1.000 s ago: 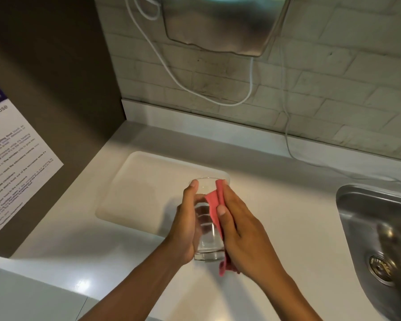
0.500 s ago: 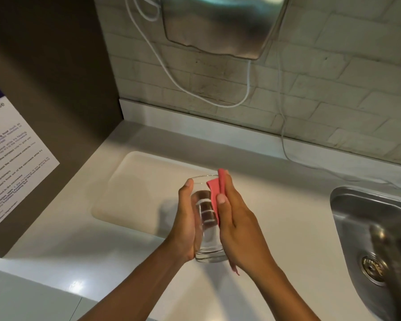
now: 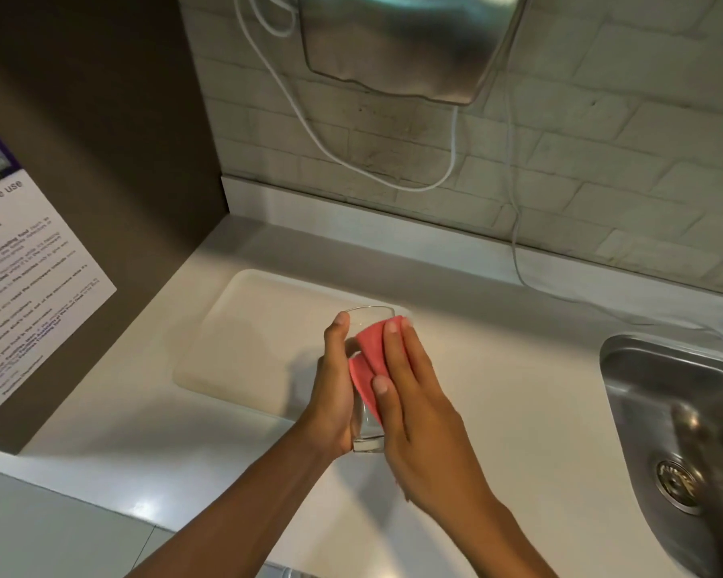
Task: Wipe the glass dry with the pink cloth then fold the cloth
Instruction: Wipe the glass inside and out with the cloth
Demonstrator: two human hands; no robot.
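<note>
A clear drinking glass is held upright above the white counter. My left hand grips its left side, thumb up near the rim. The pink cloth lies against the near and right side of the glass, and my right hand wraps it there, thumb on the cloth and fingers reaching up to the rim. Most of the cloth is hidden under my right hand.
A cream tray lies flat on the counter behind and left of the glass. A steel sink with its drain sits at the right. A metal dispenser and white cables hang on the tiled wall. A poster covers the left panel.
My right hand has slid round the glass with the cloth, so more pink now shows on the near side. My left hand keeps its grip.
</note>
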